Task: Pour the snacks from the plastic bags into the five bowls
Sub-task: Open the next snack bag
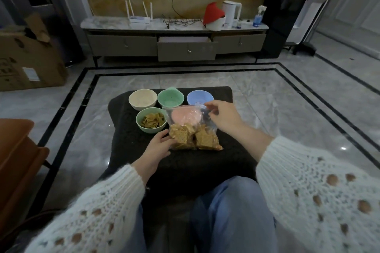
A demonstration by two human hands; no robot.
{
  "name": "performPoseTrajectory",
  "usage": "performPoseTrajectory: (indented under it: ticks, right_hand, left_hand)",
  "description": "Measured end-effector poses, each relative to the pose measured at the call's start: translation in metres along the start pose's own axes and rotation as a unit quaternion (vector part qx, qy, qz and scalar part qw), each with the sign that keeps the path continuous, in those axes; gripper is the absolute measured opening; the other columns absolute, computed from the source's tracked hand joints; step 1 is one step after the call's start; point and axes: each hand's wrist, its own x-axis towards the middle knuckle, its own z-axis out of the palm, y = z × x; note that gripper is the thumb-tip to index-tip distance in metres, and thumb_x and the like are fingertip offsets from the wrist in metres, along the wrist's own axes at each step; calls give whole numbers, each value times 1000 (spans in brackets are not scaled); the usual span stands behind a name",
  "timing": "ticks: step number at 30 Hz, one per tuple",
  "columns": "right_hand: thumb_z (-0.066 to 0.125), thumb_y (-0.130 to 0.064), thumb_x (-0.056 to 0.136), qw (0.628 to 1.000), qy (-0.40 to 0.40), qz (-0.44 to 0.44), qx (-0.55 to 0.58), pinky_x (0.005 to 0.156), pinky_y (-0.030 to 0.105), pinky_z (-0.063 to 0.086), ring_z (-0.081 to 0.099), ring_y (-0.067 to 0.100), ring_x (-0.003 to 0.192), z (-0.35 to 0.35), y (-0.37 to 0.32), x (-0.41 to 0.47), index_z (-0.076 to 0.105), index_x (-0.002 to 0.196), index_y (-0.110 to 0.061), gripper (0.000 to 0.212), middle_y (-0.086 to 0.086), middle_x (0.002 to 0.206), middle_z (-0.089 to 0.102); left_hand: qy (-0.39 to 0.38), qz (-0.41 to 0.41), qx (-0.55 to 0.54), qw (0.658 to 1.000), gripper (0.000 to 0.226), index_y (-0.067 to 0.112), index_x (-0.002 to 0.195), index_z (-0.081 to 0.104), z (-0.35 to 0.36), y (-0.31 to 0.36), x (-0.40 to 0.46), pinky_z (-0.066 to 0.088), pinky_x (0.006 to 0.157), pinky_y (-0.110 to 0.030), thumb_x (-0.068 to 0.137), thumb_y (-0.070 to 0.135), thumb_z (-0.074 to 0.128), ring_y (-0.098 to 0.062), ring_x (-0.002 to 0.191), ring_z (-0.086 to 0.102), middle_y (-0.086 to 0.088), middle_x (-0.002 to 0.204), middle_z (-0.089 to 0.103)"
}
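Bag: your clear bag (191, 129) sits at the stool's centre, square crackers (181, 136) heaped at its near end, the top half slack.
Left hand: your left hand (158, 148) grips the bag's 9 o'clock edge.
Right hand: your right hand (222, 115) pinches the bag's top corner at 1 o'clock, fingers together.
Bowls: cream bowl (142, 99), green bowl (170, 97) and blue bowl (197, 96) line 12 o'clock; a chip-filled bowl (151, 120) at 10.
Blocked: a pink bowl (186, 116), probably empty, shows blurred through the bag.
Base: dark stool (185, 166).
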Motion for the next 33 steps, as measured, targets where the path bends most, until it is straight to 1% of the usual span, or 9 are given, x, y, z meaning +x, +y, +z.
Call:
performPoseTrajectory:
  ticks: [3,6,9,11,16,22,25,27,33]
  right_hand:
    - [57,-1,94,1000,-10,-25,0,96,16,39,61,15,120,10,-18,3,63,134,-13,42,2,133,66]
    - [58,-5,94,995,-51,-74,-42,110,31,39,54,21,131,23,-35,21,58,139,-13,46,5,140,63]
    - [57,-19,96,978,-96,-89,-160,107,48,42,52,27,132,38,-49,43,54,143,-21,47,3,140,62]
    - [55,-27,98,970,-109,-79,-204,102,48,40,54,29,127,45,-52,53,60,137,-24,39,1,132,67]
    - [62,-29,95,972,-96,-61,-205,91,44,50,65,28,103,50,-54,60,76,106,-18,21,5,102,76]
    - [66,-23,95,987,-149,-36,-52,70,16,45,65,12,89,33,-69,51,76,100,-11,16,5,98,77]
    - [73,-19,90,978,-199,7,60,92,27,54,70,17,100,28,-78,40,79,97,-14,10,5,105,78]
    - [77,-14,86,965,-215,37,144,97,36,55,71,23,105,29,-81,29,79,93,-15,7,7,105,78]
    - [77,0,82,907,-225,134,330,72,26,63,72,16,78,40,-82,0,76,94,-5,13,5,81,76]
  left_hand:
    - [-25,-6,5,1000,57,22,142,43,-4,-4,-1,44,104,-43,90,22,66,-20,119,59,-2,132,60]
    - [-52,-20,-1,998,51,24,140,48,-12,-5,-3,50,96,-38,92,26,64,-19,110,63,-2,125,65]
    - [-76,-23,17,997,32,29,126,60,-32,0,-8,50,99,-39,94,26,61,-15,107,66,2,119,70]
    - [-72,-11,23,997,22,31,115,65,-44,3,-9,49,102,-40,94,25,59,-15,106,67,4,115,72]
    - [-40,-2,18,999,26,24,120,66,-56,5,-1,51,100,-39,97,22,55,-15,103,68,5,114,71]
    - [-53,26,-46,997,24,7,117,66,-30,15,-3,56,75,-27,96,16,57,-21,93,71,-10,112,73]
    - [-35,46,-107,993,25,3,115,63,-16,27,-11,57,72,-30,95,17,60,-24,90,71,-14,109,72]
    - [-13,52,-141,988,24,4,110,61,-11,33,-16,59,74,-34,94,22,62,-23,90,73,-12,103,73]
    - [35,54,-109,992,26,10,92,52,-12,31,-24,62,76,-43,93,34,62,-30,83,75,-15,99,73]
